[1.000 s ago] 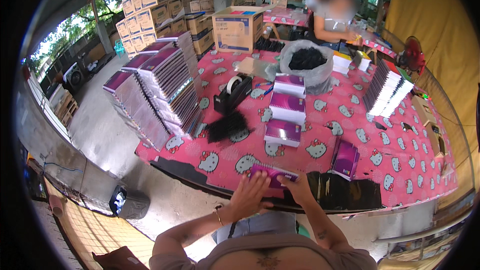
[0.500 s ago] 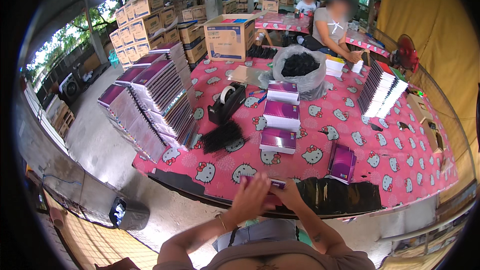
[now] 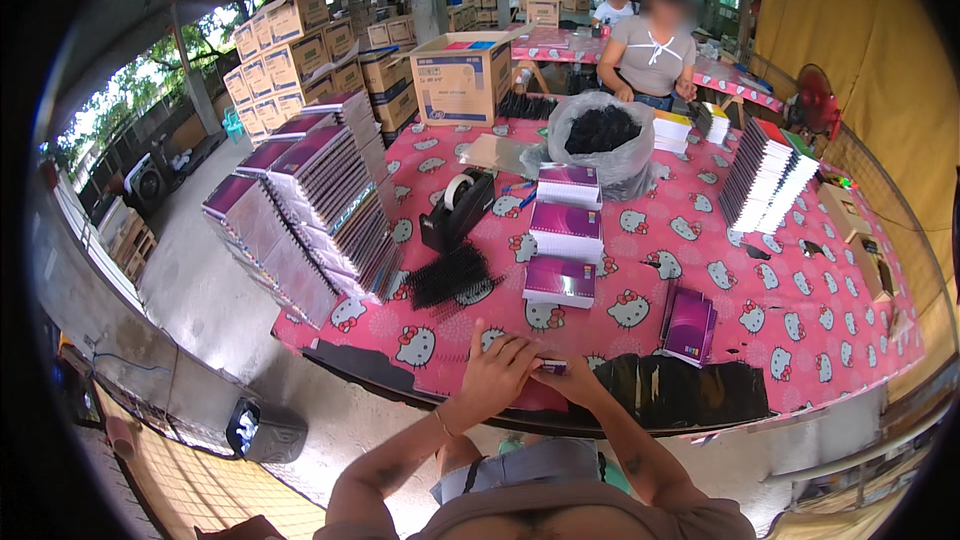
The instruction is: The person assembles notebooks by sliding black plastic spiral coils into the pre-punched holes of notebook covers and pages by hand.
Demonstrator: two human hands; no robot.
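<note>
Where the near edge of the bench (image 3: 800, 340) meets the person, the head view shows the left hand (image 3: 497, 372) and right hand (image 3: 567, 377) closed together on a purple notebook (image 3: 553, 367), mostly hidden beneath them. Just beyond lies a black comb pile (image 3: 450, 275); three purple notebook stacks (image 3: 563, 240) run toward the far side. A tape dispenser (image 3: 455, 208) stands left of these, and slanted notebook stacks (image 3: 320, 210) fill the far-left edge.

Brown cardboard cartons with white labels (image 3: 290, 50) stacked far left beyond the table, one open brown cardboard box with blue-white printed side (image 3: 462, 80) standing on the table's far edge.
</note>
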